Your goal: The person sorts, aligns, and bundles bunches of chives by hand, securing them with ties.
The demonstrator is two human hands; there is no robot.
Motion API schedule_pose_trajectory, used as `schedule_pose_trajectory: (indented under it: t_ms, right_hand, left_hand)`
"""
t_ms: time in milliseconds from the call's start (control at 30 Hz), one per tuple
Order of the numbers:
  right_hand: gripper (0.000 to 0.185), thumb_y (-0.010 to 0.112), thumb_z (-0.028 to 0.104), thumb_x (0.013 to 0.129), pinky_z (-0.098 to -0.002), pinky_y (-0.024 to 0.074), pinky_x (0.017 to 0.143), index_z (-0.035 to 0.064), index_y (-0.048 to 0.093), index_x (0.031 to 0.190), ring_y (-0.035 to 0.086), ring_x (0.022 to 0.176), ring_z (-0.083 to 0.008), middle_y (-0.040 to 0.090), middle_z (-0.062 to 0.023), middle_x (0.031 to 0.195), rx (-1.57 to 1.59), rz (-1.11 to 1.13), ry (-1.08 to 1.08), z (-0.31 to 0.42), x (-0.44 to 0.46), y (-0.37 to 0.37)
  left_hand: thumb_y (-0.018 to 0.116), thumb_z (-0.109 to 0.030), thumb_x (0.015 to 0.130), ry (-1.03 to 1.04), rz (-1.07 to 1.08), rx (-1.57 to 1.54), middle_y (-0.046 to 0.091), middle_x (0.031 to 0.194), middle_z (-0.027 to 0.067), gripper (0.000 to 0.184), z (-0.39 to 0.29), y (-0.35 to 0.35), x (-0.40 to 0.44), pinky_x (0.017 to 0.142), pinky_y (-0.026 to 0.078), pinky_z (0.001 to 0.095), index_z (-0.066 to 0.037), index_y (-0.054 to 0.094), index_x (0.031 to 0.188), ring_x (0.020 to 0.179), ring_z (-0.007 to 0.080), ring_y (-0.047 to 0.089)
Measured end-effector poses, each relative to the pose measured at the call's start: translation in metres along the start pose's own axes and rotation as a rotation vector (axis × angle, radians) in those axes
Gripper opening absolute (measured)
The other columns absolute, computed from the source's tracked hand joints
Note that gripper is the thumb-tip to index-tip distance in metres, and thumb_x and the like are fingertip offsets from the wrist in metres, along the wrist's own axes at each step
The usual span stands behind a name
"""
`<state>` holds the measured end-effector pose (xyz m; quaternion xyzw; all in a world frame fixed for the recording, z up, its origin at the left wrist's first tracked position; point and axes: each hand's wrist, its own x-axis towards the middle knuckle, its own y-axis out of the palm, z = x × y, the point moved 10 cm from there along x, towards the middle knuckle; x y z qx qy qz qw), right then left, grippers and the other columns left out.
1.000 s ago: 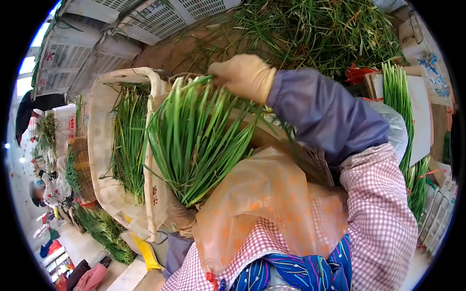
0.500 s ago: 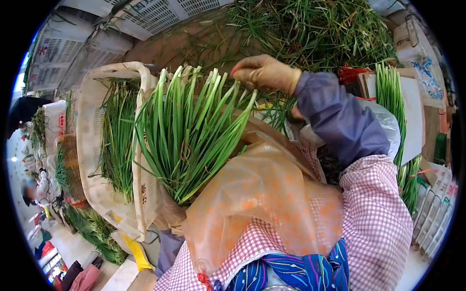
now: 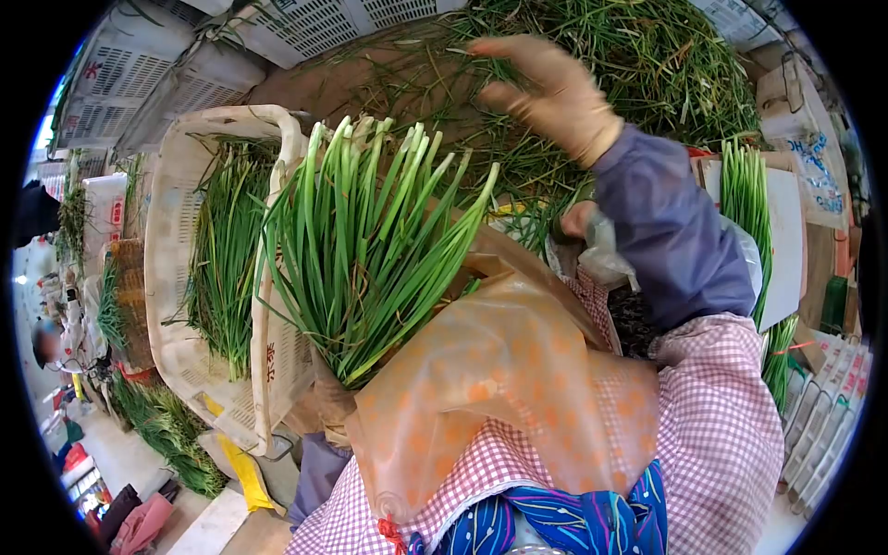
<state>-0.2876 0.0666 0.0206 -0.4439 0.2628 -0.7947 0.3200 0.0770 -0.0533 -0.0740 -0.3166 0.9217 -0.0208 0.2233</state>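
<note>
A bunch of garlic chives (image 3: pixel 370 250) lies fanned over my lap and the crate edge, white ends pointing up and away, leaf tips toward me. Low at its leaf end, my left hand (image 3: pixel 324 404) is gloved and closed on the bunch, its fingers mostly hidden under the leaves. My right hand (image 3: pixel 555 97), in a pale yellow rubber glove, is raised beyond the white ends. Its fingers are spread and slightly blurred, with nothing in them. Beneath the chives, a translucent orange-dotted plastic apron (image 3: pixel 499 370) covers my lap.
At my left stands a white plastic crate (image 3: pixel 171 277) with more chives (image 3: pixel 222 259) inside. Loose trimmings (image 3: pixel 647 74) are heaped on the floor ahead. On the right, a chive bunch (image 3: pixel 745 199) lies against a white board (image 3: pixel 784 231). A person (image 3: pixel 69 347) is far left.
My right hand has left the white ends, rising up and away while its fingers spread. The bunch stays nearly where it was. My left hand has barely moved.
</note>
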Motion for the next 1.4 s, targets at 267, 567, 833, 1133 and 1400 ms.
schedule_pose_trajectory:
  t_ms: [267,567,833,1133,1400]
  right_hand:
    - [0.026,0.061,0.008,0.069,-0.0366,0.0499,0.066,0.0112,0.062,0.095,0.060,0.078,-0.0267,0.063,-0.0047,0.080,-0.424,0.324,-0.461,0.085,0.009,0.061]
    - [0.035,0.065,0.017,0.079,-0.0374,0.0485,0.082,0.0112,0.059,0.114,0.060,0.094,-0.0275,0.062,-0.0127,0.101,0.096,0.130,0.066,0.001,-0.016,0.003]
    - [0.033,0.065,0.029,0.075,-0.0367,0.0459,0.068,0.0093,0.057,0.101,0.056,0.077,-0.0245,0.057,-0.0056,0.077,0.019,0.261,-0.468,0.203,-0.036,0.103]
    - [0.020,0.064,-0.003,0.077,-0.0266,0.0484,0.057,0.0015,0.065,0.097,0.061,0.065,-0.0179,0.065,-0.0083,0.080,1.236,0.445,0.245,0.160,-0.048,0.103]
    - [0.013,0.061,0.006,0.084,-0.0258,0.0498,0.055,-0.0004,0.062,0.096,0.058,0.059,-0.0135,0.063,-0.0095,0.076,2.038,0.318,0.833,0.113,-0.064,0.108]
  left_hand:
    - [0.063,-0.015,0.083,-0.035,0.035,0.008,0.052,0.124,0.0143,0.069,0.006,0.000,-0.008,0.097,0.043,0.0346,-0.001,0.023,0.138,0.112,0.0234,0.053]
    - [0.065,-0.015,0.081,0.006,0.065,0.088,0.052,0.124,0.0141,0.072,0.006,0.001,-0.015,0.097,0.043,0.0342,-0.001,0.022,0.138,0.112,0.0233,0.053]
    - [0.075,-0.014,0.072,-0.121,0.029,-0.192,0.049,0.128,0.0129,0.090,0.033,-0.007,-0.021,0.097,0.041,0.0321,-0.003,0.017,0.139,0.114,0.0218,0.051]
    - [0.080,-0.013,0.065,-0.098,0.093,-0.009,0.049,0.128,0.0120,0.099,0.008,-0.008,-0.030,0.097,0.041,0.0323,-0.002,0.016,0.140,0.115,0.0210,0.050]
    - [0.077,-0.018,0.070,0.074,0.080,0.411,0.047,0.130,0.0170,0.098,0.018,-0.017,-0.088,0.098,0.040,0.0333,-0.004,0.013,0.142,0.117,0.0246,0.049]
